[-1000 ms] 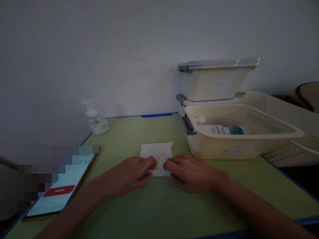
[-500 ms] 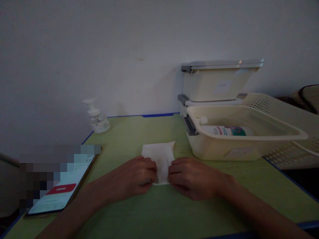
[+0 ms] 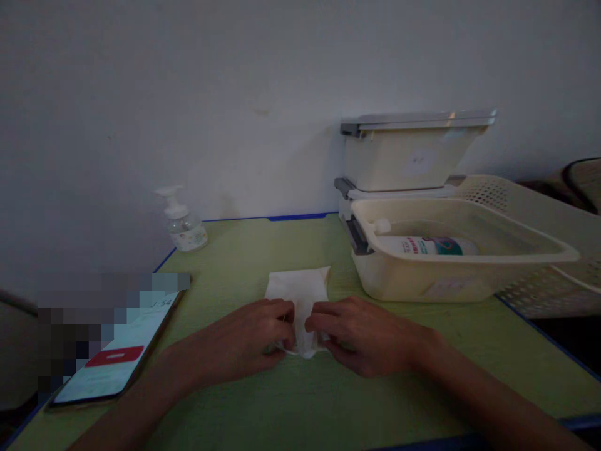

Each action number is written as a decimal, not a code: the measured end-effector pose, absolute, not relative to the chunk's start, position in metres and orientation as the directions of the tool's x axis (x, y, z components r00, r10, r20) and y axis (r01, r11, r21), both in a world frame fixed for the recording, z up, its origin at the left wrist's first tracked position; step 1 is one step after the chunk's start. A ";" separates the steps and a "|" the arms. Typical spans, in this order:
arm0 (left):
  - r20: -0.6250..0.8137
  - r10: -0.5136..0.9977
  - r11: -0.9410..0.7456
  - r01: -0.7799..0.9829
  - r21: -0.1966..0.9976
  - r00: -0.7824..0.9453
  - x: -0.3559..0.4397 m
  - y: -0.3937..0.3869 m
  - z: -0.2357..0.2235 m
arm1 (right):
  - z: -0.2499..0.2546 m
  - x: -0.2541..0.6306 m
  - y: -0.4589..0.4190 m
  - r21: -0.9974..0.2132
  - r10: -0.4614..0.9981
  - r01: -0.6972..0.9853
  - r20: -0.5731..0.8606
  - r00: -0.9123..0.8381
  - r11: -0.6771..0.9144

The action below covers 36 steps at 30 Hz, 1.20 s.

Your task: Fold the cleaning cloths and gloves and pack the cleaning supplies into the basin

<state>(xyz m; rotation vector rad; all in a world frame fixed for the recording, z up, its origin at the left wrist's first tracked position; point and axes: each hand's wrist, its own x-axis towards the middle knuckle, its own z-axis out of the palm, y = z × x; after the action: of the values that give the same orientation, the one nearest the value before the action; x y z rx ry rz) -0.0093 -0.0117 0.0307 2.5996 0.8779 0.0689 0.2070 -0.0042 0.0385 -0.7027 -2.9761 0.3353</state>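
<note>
A white folded tissue (image 3: 299,295) lies on the green table (image 3: 300,388) in front of me. My left hand (image 3: 251,338) pinches its near left edge with curled fingers. My right hand (image 3: 361,333) pinches the near right edge, fingers bent over the paper. The near end of the tissue bunches up slightly between the two hands, which nearly touch. The far half of the tissue lies flat.
A phone (image 3: 115,357) with a lit screen lies at the left. A pump bottle (image 3: 182,224) stands by the wall. At the right an open cream tub (image 3: 451,263) holds a lying bottle (image 3: 422,244), behind it a lidded box (image 3: 408,150) and a perforated basket (image 3: 535,213).
Both hands have drawn closer together on the near edge of the tissue, and that edge has bunched up between them. The far half has stayed flat.
</note>
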 end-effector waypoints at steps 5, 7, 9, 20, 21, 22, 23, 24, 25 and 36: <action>-0.104 0.664 -0.649 0.640 0.412 0.741 -0.008 -0.012 0.029 | 0.035 0.206 -0.005 -0.081 0.344 0.341 0.025 -0.939 0.937; -0.110 0.703 -0.607 0.674 0.420 0.702 -0.009 -0.013 0.029 | 0.032 0.205 -0.006 -0.009 0.308 0.308 0.057 -0.950 0.951; -0.135 0.717 -0.570 0.687 0.451 0.684 -0.011 -0.013 0.031 | 0.029 0.204 -0.006 0.059 0.292 0.297 0.083 -0.953 0.953; 0.143 0.891 -0.436 0.719 0.541 0.432 -0.001 0.044 0.028 | 0.021 0.200 -0.007 0.090 0.299 0.316 0.159 -0.941 0.945; 0.161 0.889 -0.445 0.730 0.519 0.428 0.003 0.052 0.025 | 0.021 0.200 -0.007 0.090 0.298 0.315 0.164 -0.940 0.945; 0.165 0.886 -0.454 0.736 0.502 0.433 0.007 0.059 0.022 | 0.021 0.200 -0.007 0.090 0.299 0.317 0.166 -0.939 0.944; 0.159 0.883 -0.458 0.735 0.500 0.442 0.010 0.066 0.020 | 0.021 0.200 -0.007 0.092 0.302 0.319 0.166 -0.939 0.943; 0.141 0.879 -0.460 0.730 0.506 0.456 0.012 0.071 0.018 | 0.021 0.200 -0.007 0.095 0.305 0.322 0.163 -0.938 0.942; 0.117 0.874 -0.459 0.721 0.519 0.472 0.014 0.076 0.017 | 0.022 0.200 -0.007 0.097 0.307 0.324 0.157 -0.939 0.941; -0.091 0.840 -0.359 0.674 0.645 0.535 0.011 0.103 0.006 | 0.029 0.201 -0.008 0.054 0.323 0.327 0.071 -0.944 0.943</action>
<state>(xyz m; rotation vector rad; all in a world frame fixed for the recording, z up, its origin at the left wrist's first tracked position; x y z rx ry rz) 0.0112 0.1031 0.0061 2.1374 1.2205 0.3373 0.2009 -0.0082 0.0292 -0.5083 -3.0362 -0.1001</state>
